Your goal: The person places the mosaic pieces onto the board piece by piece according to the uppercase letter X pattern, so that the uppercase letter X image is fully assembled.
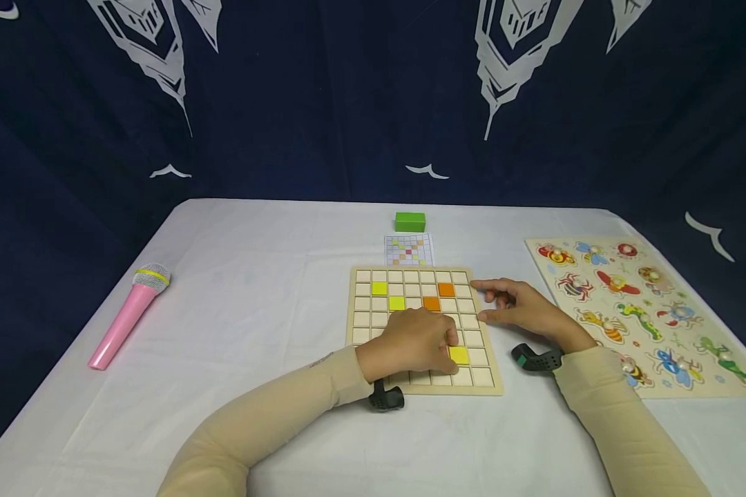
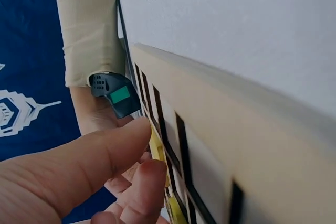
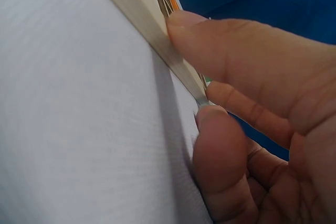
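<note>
A wooden grid board (image 1: 496, 386) lies flat, with light squares and dark grooves. My left hand (image 1: 410, 342) reaches over its lower part, thumb and index finger pinching a yellow tile (image 1: 458, 355) at one of the squares; part of that tile (image 2: 156, 145) shows between the fingertips in the left wrist view. Two yellow-green tiles (image 1: 379, 288) and two orange tiles (image 1: 431, 304) sit higher on the grid. At the board's right edge, my right hand (image 1: 528, 310) touches the rim with thumb and fingertips; the right wrist view shows the thumb (image 3: 220, 45) against the rim.
Behind the board are a small pattern card (image 1: 408, 250) with coloured squares and a green block (image 1: 410, 222). A pink toy microphone (image 1: 124, 324) lies to the left. On the right, partly behind my forearm, is an insect picture board (image 1: 653, 276). White cloth (image 1: 255, 276) covers the table.
</note>
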`<move>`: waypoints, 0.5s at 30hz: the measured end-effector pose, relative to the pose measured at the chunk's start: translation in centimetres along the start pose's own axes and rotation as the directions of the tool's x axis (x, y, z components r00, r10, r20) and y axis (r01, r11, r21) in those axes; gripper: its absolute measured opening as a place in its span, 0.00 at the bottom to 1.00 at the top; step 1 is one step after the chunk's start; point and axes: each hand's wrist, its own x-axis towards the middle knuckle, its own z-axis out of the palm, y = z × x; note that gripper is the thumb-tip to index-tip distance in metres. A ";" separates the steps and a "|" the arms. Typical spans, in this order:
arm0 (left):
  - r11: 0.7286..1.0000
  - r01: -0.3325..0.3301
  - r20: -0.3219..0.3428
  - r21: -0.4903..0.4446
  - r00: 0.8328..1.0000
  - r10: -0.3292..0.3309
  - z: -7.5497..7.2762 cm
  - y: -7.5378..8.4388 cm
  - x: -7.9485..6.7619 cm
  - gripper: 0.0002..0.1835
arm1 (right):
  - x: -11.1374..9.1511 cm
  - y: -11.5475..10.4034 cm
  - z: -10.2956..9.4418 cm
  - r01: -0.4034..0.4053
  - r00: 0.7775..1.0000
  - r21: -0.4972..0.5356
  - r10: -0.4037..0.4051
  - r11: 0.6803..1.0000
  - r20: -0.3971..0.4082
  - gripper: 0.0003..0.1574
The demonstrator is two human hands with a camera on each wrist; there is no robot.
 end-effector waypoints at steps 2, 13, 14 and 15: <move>1.000 -0.017 -0.022 -0.008 1.000 0.017 -0.1 -0.2 -0.4 0.13 | 0.0 0.0 0.1 0.009 1.000 0.000 -0.009 1.000 -0.003 0.37; 0.989 -0.084 -0.251 -0.125 0.967 0.050 -1.4 -4.1 -4.2 0.10 | 0.1 -0.5 0.1 -0.079 0.997 -0.009 0.079 0.997 0.002 0.35; 0.988 -0.076 -0.273 -0.136 0.961 0.037 -1.6 -4.6 -4.7 0.11 | 0.0 -0.5 0.2 -0.089 0.996 -0.009 0.089 0.996 0.001 0.35; 0.987 -0.066 -0.292 -0.146 0.956 0.020 -1.9 -5.2 -5.1 0.12 | -0.1 -0.6 0.2 -0.099 0.995 -0.014 0.099 0.995 0.000 0.35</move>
